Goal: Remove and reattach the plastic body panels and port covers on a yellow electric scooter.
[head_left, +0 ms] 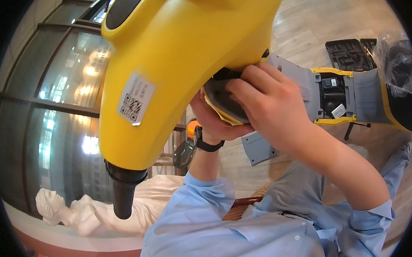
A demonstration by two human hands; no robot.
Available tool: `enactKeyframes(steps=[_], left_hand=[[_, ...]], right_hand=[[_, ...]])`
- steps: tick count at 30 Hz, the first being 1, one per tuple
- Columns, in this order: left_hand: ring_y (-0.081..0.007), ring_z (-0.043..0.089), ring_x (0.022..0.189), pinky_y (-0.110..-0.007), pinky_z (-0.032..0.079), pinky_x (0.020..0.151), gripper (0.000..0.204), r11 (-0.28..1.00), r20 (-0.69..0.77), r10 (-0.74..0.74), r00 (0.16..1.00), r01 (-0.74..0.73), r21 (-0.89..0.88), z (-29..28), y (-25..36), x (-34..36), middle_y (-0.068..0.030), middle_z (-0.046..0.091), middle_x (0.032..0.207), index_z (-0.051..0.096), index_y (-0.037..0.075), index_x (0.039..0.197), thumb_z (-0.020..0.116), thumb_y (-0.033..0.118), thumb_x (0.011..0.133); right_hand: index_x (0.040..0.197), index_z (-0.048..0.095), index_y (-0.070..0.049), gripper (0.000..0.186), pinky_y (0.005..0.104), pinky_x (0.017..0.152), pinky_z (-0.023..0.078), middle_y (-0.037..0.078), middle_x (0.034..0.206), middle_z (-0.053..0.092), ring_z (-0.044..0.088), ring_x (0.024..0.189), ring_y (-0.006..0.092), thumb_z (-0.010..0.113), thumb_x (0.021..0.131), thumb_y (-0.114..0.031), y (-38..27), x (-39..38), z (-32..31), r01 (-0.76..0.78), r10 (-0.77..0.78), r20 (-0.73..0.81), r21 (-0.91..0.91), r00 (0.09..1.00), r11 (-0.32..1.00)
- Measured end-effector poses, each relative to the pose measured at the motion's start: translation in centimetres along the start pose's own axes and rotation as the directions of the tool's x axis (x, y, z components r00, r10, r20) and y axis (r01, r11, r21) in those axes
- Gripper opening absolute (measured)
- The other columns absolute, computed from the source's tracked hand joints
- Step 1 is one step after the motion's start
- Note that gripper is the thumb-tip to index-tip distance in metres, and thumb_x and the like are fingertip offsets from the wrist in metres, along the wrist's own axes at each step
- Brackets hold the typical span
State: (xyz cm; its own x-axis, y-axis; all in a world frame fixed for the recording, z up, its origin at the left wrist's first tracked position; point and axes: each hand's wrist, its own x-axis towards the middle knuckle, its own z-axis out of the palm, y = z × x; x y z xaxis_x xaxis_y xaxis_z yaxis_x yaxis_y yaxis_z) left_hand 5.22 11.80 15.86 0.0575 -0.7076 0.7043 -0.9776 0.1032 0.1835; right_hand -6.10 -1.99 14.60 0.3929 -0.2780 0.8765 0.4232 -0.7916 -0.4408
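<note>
The yellow scooter front (181, 71) fills the upper middle, with a black handlebar grip (124, 189) pointing down at its left end. Under its edge sits a dark grey panel (224, 99) with a yellow rim. My left hand (211, 117), a black watch (207, 141) on its wrist, cups this panel from below with curled fingers. Over the panel's upper side, the bent fingers of my right hand (268, 97) press close to a dark gap beneath the yellow shell. What their tips pinch, if anything, is hidden.
The scooter's grey footboard has an uncovered compartment (333, 95); a plastic-wrapped black seat (402, 69) lies beyond. A black tool case (349, 54) and a loose grey cover (259, 147) lie on the floor. At left are a white statue (90, 211) and glass panels (69, 70).
</note>
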Motion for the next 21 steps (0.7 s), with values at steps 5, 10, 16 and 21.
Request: enactKeyframes(steps=[5, 10, 16, 21], left_hand=[[-0.0231, 0.056, 0.115, -0.038, 0.047, 0.096, 0.114, 0.983, -0.155, -0.001, 0.988, -0.028, -0.182, 0.9, 0.0, 0.8, -0.0131, 0.052, 0.129, 0.035, 0.003, 0.139, 0.096, 0.034, 0.047], [-0.0260, 0.058, 0.103, -0.040, 0.047, 0.091, 0.043, 0.996, -0.284, 0.077, 0.956, -0.084, -0.012, -1.3, -0.4, 2.0, -0.0136, 0.061, 0.109, 0.066, 0.000, 0.095, 0.057, 0.042, 0.096], [-0.0230, 0.061, 0.072, -0.039, 0.050, 0.074, 0.044, 0.967, -0.394, 0.075, 0.916, -0.164, -0.197, -0.1, -1.2, 3.4, -0.0133, 0.066, 0.075, 0.060, -0.001, 0.073, 0.042, 0.024, 0.105], [-0.0229, 0.055, 0.063, -0.038, 0.048, 0.068, 0.054, 0.956, -0.347, -0.059, 0.936, -0.047, -0.288, 0.1, -0.8, 3.8, -0.0104, 0.057, 0.062, 0.052, 0.005, 0.061, 0.038, 0.030, 0.107]], right_hand=[[0.085, 0.061, -0.008, 0.018, 0.0309, 0.071, 0.054, 0.005, 0.089, 0.058, 0.061, 0.087, 0.0229, 0.066, 0.068, -0.011, 0.0, -0.2, 0.5, -0.024, 0.024, -0.017, 0.008, 1.000, 1.000], [0.085, 0.061, -0.008, 0.016, 0.0330, 0.072, 0.053, 0.006, 0.087, 0.057, 0.060, 0.086, 0.0236, 0.066, 0.070, -0.011, 0.2, -0.5, 0.4, -0.045, 0.049, -0.050, 0.072, 0.998, 0.996], [0.087, 0.070, -0.007, 0.020, 0.0356, 0.067, 0.052, 0.006, 0.085, 0.059, 0.061, 0.081, 0.0249, 0.073, 0.068, -0.001, -0.2, -0.6, -0.1, -0.115, 0.127, -0.068, 0.169, 0.990, 0.979], [0.085, 0.071, -0.007, 0.020, 0.0353, 0.066, 0.052, 0.005, 0.082, 0.058, 0.060, 0.080, 0.0242, 0.073, 0.066, 0.000, -0.6, -0.6, 0.3, -0.122, 0.140, -0.116, 0.153, 0.983, 0.981]])
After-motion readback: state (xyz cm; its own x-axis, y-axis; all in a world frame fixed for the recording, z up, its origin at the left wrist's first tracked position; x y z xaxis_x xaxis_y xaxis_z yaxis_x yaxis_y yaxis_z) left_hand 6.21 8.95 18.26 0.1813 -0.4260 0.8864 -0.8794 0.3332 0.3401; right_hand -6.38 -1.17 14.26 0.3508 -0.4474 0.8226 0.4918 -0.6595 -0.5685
